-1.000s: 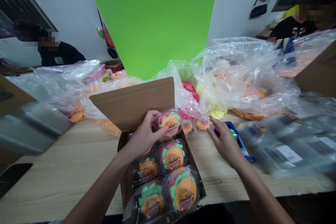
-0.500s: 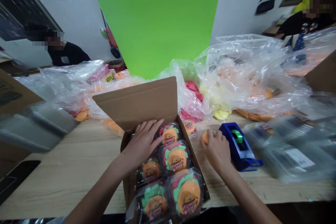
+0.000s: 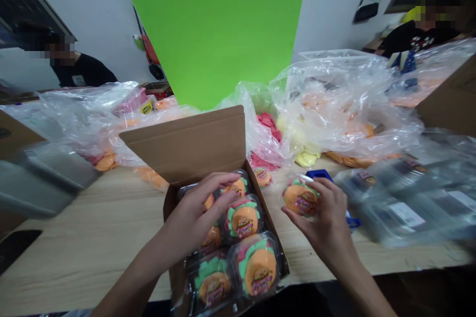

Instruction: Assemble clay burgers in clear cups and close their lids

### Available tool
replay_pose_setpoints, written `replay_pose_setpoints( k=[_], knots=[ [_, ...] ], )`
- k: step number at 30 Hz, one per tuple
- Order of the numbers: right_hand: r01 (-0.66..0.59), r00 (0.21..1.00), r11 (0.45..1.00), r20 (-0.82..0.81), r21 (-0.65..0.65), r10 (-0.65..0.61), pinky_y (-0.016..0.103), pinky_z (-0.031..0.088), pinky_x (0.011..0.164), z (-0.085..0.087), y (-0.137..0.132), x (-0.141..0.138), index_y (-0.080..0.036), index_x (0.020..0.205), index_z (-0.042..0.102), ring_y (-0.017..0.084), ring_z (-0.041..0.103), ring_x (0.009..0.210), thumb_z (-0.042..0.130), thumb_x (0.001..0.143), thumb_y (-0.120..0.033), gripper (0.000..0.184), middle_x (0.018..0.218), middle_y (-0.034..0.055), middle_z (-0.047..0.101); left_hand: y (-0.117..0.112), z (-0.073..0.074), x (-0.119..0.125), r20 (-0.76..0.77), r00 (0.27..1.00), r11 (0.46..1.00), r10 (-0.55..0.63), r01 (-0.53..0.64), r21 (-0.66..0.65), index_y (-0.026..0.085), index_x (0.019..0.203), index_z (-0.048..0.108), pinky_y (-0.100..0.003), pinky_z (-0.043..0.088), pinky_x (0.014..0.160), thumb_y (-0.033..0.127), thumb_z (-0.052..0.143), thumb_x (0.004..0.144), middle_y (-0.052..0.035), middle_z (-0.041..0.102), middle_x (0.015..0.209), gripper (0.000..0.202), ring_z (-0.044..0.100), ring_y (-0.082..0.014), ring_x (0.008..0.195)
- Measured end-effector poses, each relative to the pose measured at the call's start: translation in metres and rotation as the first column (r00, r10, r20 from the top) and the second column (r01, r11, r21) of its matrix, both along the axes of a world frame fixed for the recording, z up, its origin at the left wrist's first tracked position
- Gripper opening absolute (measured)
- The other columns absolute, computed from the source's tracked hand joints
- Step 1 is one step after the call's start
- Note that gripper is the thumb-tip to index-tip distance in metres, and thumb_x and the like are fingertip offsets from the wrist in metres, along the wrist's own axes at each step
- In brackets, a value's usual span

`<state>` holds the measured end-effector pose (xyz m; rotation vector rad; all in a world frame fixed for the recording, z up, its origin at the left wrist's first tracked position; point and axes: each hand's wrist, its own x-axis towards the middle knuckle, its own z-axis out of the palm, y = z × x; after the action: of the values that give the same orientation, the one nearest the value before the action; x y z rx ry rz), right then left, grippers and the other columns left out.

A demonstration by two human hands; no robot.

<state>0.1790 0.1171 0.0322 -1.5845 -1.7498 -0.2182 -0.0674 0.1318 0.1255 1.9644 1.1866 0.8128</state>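
An open cardboard box [image 3: 186,148] stands before me with its lid raised, holding several clear plastic packs of toy burgers [image 3: 260,265], each with an orange bun, green frill and printed label. My left hand [image 3: 208,203] is over the upper packs, fingers spread and apart; whether its fingertips touch a pack I cannot tell. To the right of the box, my right hand [image 3: 323,208] grips another packed toy burger [image 3: 300,197] between thumb and fingers, above the table. Part of a blue tape dispenser [image 3: 320,175] shows behind that hand.
A round burger-printed item [image 3: 263,176] lies beside the box. Clear plastic bags [image 3: 334,104] with orange, pink and yellow pieces line the back. Clear plastic containers [image 3: 405,208] are at right, more stacked trays [image 3: 55,178] at left. A green panel [image 3: 219,25] stands behind; two people sit beyond.
My right hand has lifted the packed toy burger up off the table beside the tape dispenser and turned it face-on. My left hand has shifted slightly over the box. The view has swung a little.
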Motion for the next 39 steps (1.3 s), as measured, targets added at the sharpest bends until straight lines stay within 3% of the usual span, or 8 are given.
replay_pose_setpoints(
  k=[4, 8, 13, 19, 25, 31, 35, 39],
  knots=[
    [-0.358, 0.914, 0.918, -0.135, 0.167, 0.382, 0.042, 0.039, 0.095, 0.057, -0.020, -0.026, -0.021, 0.118, 0.039, 0.028, 0.039, 0.119, 0.071, 0.070, -0.028, 0.058, 0.126, 0.0130, 0.038, -0.013, 0.013, 0.027, 0.204, 0.972, 0.960, -0.117, 0.163, -0.226, 0.038, 0.133, 0.024, -0.030, 0.046, 0.089, 0.033, 0.055, 0.083, -0.0003, 0.050, 0.125, 0.059, 0.053, -0.0172, 0.108],
    [-0.571, 0.806, 0.818, -0.145, 0.066, 0.574, 0.040, 0.032, 0.104, 0.069, -0.028, -0.036, -0.022, 0.131, 0.031, 0.027, 0.024, 0.132, 0.066, 0.075, -0.032, 0.066, 0.143, 0.0118, 0.022, -0.025, 0.015, 0.023, 0.214, 0.977, 0.974, -0.003, 0.051, -0.219, 0.036, 0.121, 0.038, -0.026, 0.050, 0.081, 0.032, 0.060, 0.079, 0.0019, 0.056, 0.115, 0.047, 0.059, -0.0151, 0.096],
    [-0.348, 0.876, 0.895, -0.437, -0.279, 0.205, 0.040, 0.040, 0.096, 0.015, 0.013, -0.007, -0.020, 0.117, 0.049, 0.023, 0.051, 0.112, 0.052, 0.085, -0.033, 0.034, 0.119, 0.0099, 0.056, -0.041, -0.018, -0.032, 0.131, 0.883, 0.893, 0.450, -0.443, -0.079, 0.027, 0.111, 0.041, -0.029, 0.049, 0.085, 0.034, 0.059, 0.078, -0.0013, 0.056, 0.108, 0.038, 0.058, -0.0173, 0.098],
    [-0.280, 0.877, 0.820, -0.481, -0.499, 0.006, 0.038, 0.051, 0.075, -0.057, 0.084, -0.011, -0.014, 0.104, 0.057, 0.017, 0.062, 0.084, 0.051, 0.087, -0.032, 0.026, 0.100, 0.0065, 0.062, -0.051, -0.050, -0.069, -0.317, 0.925, 0.972, 0.209, -0.233, -0.041, 0.025, 0.114, 0.048, -0.052, 0.036, 0.099, 0.038, 0.056, 0.078, -0.0087, 0.052, 0.124, 0.038, 0.038, -0.0327, 0.125],
    [-0.219, 0.835, 0.828, -0.538, -0.516, -0.115, 0.036, 0.051, 0.071, -0.069, 0.109, -0.037, -0.014, 0.106, 0.056, 0.017, 0.061, 0.084, 0.052, 0.087, -0.030, 0.025, 0.102, 0.0053, 0.060, -0.048, -0.059, -0.075, -0.491, 0.835, 0.962, 0.246, -0.149, 0.228, 0.025, 0.130, 0.033, -0.060, 0.021, 0.103, 0.045, 0.063, 0.072, -0.0128, 0.049, 0.128, 0.068, 0.036, -0.0340, 0.126],
    [-0.182, 0.703, 0.940, -0.707, -0.288, -0.080, 0.035, 0.051, 0.064, -0.030, 0.071, -0.034, -0.015, 0.108, 0.044, 0.019, 0.061, 0.072, 0.067, 0.071, -0.038, 0.049, 0.086, 0.0046, 0.060, -0.056, -0.054, -0.078, -0.415, 0.843, 0.917, 0.342, -0.203, 0.342, 0.031, 0.125, 0.039, -0.057, 0.010, 0.108, 0.038, 0.056, 0.081, -0.0066, 0.044, 0.133, 0.048, 0.036, -0.0276, 0.126],
    [-0.238, 0.547, 0.967, -0.835, -0.092, 0.055, 0.035, 0.052, 0.075, 0.023, 0.019, -0.031, -0.023, 0.118, 0.036, 0.021, 0.062, 0.092, 0.052, 0.081, -0.045, 0.046, 0.106, 0.0083, 0.059, -0.067, -0.030, -0.062, -0.108, 0.933, 0.937, 0.342, -0.331, 0.111, 0.036, 0.126, 0.037, -0.046, 0.030, 0.105, 0.033, 0.047, 0.087, -0.0027, 0.047, 0.131, 0.040, 0.038, -0.0243, 0.126],
    [-0.673, 0.176, 0.739, -0.963, 0.034, 0.204, 0.037, 0.049, 0.087, 0.059, -0.025, -0.052, -0.029, 0.126, 0.041, 0.023, 0.055, 0.110, 0.048, 0.086, -0.036, 0.041, 0.125, 0.0067, 0.054, -0.065, -0.008, -0.018, 0.304, 0.940, 0.982, 0.155, -0.112, -0.154, 0.040, 0.134, 0.021, -0.038, 0.046, 0.094, 0.048, 0.055, 0.078, -0.0033, 0.044, 0.135, 0.066, 0.050, -0.0247, 0.116]
  ],
)
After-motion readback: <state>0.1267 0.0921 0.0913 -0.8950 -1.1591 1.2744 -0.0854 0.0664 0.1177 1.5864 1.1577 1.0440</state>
